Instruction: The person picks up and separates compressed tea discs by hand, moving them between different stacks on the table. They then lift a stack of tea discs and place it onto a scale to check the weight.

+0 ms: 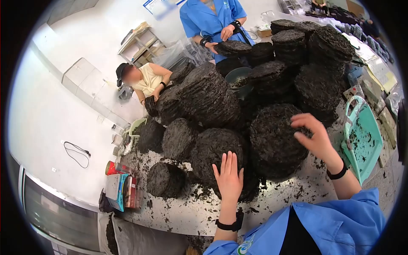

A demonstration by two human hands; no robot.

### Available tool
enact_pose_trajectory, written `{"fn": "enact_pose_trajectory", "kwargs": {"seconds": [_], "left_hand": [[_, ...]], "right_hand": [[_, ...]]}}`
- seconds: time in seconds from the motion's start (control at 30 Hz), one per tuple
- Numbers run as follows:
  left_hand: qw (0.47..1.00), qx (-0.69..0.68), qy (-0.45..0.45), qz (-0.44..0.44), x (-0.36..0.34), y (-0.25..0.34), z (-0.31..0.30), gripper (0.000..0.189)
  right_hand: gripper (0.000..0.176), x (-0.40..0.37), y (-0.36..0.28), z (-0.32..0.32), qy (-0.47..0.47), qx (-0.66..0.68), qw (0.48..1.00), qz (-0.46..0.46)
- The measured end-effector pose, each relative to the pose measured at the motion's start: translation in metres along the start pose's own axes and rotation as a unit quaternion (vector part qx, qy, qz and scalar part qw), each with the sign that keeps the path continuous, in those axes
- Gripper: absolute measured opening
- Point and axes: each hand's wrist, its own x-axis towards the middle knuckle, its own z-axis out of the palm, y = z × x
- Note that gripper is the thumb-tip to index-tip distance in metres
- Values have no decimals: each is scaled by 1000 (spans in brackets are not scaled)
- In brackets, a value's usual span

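Observation:
My left hand [229, 176] lies flat on a round stack of dark, flaky sheets [214, 146] that look like dried seaweed. Its fingers are stretched out and hold nothing. My right hand [313, 135] is by the right edge of a taller stack of the same dark sheets [274, 131]. Thumb and fingers are apart and a little bent, and the palm shows nothing in it. Left of my left hand stands a small dark stack [165, 180], with another round stack [179, 138] behind it.
A green dustpan-like scoop [369, 140] holding dark flakes lies at the right. Large dark piles [208, 97] cover the back of the table, around a bowl [239, 80]. Scraps litter the white tabletop [187, 214]. Two people [210, 25] work across it. Boxes [121, 191] sit at the left edge.

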Motion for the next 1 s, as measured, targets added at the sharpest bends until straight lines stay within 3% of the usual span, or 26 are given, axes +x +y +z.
{"fn": "enact_pose_trajectory", "kwargs": {"seconds": [0.17, 0.23, 0.37, 0.5, 0.63, 0.8, 0.9, 1.0], "left_hand": [[998, -37, 56, -11, -28, -6, 18, 60], [994, -75, 75, -5, -34, -11, 17, 60], [994, -82, 74, 14, -34, -13, 15, 59], [993, -80, 83, 26, -35, -13, 20, 59], [992, -79, 94, 25, -35, -12, 26, 58], [993, -76, 85, 39, -36, -12, 27, 55], [994, -69, 75, 44, -34, -11, 25, 55], [992, -80, 84, 41, -33, -15, 22, 55]], "right_hand": [[20, -17, -45, 78, -252, 122, 960, -32], [24, -26, -42, 120, -294, 93, 943, -125], [28, -9, -17, 152, -119, -18, 985, -123], [21, 7, -15, 146, -122, -71, 989, -36], [17, 9, -3, 157, -126, -123, 981, -84], [12, 15, 1, 166, -159, -152, 976, -8], [12, 15, 7, 166, -175, -178, 967, -38], [11, 10, -12, 145, -138, -95, 985, -50]]}}
